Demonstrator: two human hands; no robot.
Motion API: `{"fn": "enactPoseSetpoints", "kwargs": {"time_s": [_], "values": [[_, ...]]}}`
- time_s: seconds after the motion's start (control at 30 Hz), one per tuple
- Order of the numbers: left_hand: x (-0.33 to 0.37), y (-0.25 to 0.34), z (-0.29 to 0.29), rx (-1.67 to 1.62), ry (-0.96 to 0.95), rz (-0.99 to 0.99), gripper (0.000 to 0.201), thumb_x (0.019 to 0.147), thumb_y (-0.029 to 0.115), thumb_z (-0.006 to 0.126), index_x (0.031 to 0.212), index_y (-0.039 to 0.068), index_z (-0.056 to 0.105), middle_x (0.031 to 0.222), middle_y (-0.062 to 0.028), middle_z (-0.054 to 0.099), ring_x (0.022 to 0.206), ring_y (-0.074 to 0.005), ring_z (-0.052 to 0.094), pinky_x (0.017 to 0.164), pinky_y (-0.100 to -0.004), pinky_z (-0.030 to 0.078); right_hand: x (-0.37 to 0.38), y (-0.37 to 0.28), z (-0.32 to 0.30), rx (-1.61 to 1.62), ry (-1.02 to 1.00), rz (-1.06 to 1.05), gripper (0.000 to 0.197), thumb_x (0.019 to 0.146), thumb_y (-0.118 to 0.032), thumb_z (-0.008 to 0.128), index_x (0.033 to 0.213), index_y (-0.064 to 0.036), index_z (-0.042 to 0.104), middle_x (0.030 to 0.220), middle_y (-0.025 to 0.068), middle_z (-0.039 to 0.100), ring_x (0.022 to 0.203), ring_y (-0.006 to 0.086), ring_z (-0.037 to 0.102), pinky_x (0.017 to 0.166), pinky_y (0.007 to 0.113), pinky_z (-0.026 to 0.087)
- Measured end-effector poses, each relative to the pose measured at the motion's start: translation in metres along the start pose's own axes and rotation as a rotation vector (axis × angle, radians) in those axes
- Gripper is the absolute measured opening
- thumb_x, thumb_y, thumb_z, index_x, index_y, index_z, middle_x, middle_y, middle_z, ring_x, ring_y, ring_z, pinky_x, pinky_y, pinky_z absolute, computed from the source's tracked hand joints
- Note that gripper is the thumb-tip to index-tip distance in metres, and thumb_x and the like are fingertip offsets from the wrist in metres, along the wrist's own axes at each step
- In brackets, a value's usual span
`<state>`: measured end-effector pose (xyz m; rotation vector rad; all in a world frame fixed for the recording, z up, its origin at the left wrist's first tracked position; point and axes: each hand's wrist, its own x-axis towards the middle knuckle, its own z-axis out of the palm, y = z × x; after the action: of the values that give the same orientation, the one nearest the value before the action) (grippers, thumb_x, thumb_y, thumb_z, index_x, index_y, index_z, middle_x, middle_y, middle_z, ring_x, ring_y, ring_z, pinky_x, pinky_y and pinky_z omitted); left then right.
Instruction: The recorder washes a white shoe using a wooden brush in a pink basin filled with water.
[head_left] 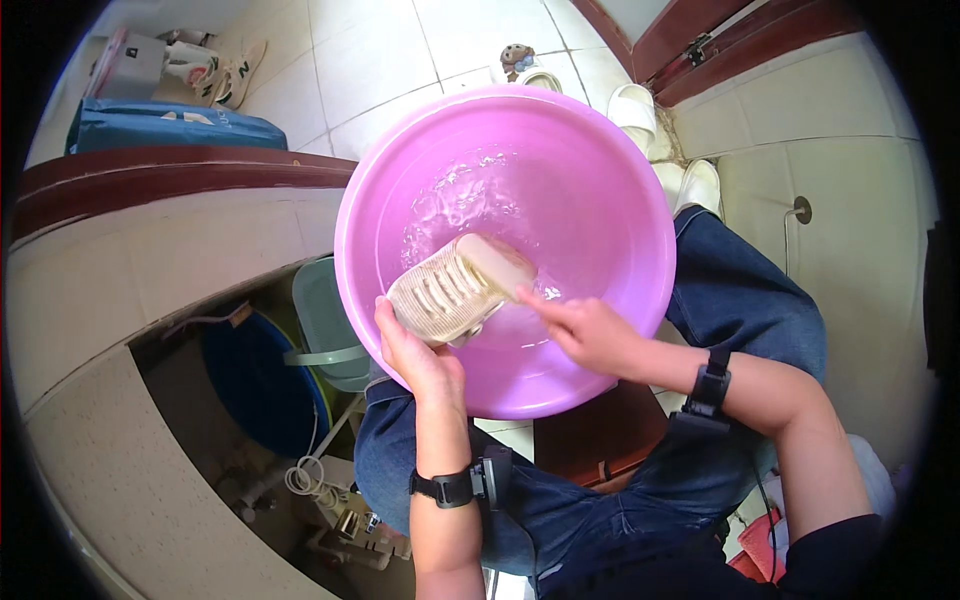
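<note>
A large pink basin point(630, 170) rests at my knees with shallow, rippling water point(470, 195) in it. Inside it, over the water, a cream shoe point(432, 298) with ribbed fabric and lace slits lies tilted. My left hand point(425, 362) grips one end of the shoe from the near left side, with part of the fingers hidden beneath it. In my right hand point(598, 336) is the handle of a pale scrubbing brush point(497, 265), its head pressed against the shoe's upper side. The bristles are hidden.
A red-brown door sill point(190, 172) runs at the left, with a blue bag point(175, 128) and sneakers point(235, 75) beyond it. Below are a green tub point(325, 315), a blue basin point(255, 380) and pipes point(340, 545). White slippers point(632, 110) stand by the doorway.
</note>
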<state>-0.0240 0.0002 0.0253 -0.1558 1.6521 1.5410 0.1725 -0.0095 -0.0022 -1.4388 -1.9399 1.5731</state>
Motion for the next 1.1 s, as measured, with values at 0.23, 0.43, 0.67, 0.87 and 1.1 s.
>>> {"fn": "enactPoseSetpoints", "kwargs": {"time_s": [0.23,0.43,0.67,0.87,1.1], "values": [[-0.002,0.002,0.002,-0.001,0.01,-0.02,0.036,0.088,0.036,0.05,0.107,0.005,0.052,0.101,-0.0069,0.059,0.092,-0.0182,0.06,0.076,-0.0316,0.051,0.002,0.003,-0.005,-0.088,-0.012,-0.047,0.052,0.081,-0.006,0.049,0.132,-0.015,0.042,0.067,0.0185,0.058,0.058,0.0338,0.058,0.054,0.042,0.045],[0.001,-0.003,-0.001,0.035,0.004,0.04,0.037,0.089,0.036,0.048,0.108,0.005,0.052,0.102,-0.0076,0.058,0.092,-0.019,0.06,0.075,-0.0324,0.051,-0.008,-0.032,-0.004,0.221,-0.03,-0.162,0.048,0.081,-0.006,0.048,0.127,-0.0199,0.048,0.066,0.0214,0.057,0.054,0.0358,0.055,0.054,0.04,0.045],[-0.007,0.001,0.004,0.051,-0.02,0.0,0.036,0.09,0.035,0.047,0.107,0.004,0.052,0.101,-0.0075,0.058,0.091,-0.0182,0.06,0.074,-0.0321,0.051,0.015,0.029,-0.01,-0.138,0.009,0.137,0.051,0.08,-0.005,0.048,0.129,-0.0173,0.045,0.066,0.0201,0.056,0.055,0.0329,0.057,0.055,0.04,0.045],[-0.006,0.003,0.002,0.04,-0.067,0.02,0.036,0.09,0.035,0.046,0.105,0.002,0.052,0.101,-0.0087,0.058,0.091,-0.0182,0.06,0.075,-0.0317,0.051,0.026,0.023,-0.025,-0.396,0.096,0.116,0.037,0.081,-0.012,0.048,0.117,-0.0124,0.055,0.072,0.0225,0.06,0.066,0.04,0.059,0.065,0.049,0.048],[-0.006,0.003,0.002,0.013,-0.05,-0.002,0.036,0.09,0.035,0.047,0.105,0.002,0.053,0.099,-0.0085,0.059,0.091,-0.0184,0.06,0.076,-0.0317,0.05,0.025,0.038,-0.006,-0.221,0.025,0.152,0.042,0.081,-0.009,0.046,0.123,-0.0104,0.05,0.074,0.022,0.061,0.067,0.0353,0.061,0.064,0.042,0.048]]}}
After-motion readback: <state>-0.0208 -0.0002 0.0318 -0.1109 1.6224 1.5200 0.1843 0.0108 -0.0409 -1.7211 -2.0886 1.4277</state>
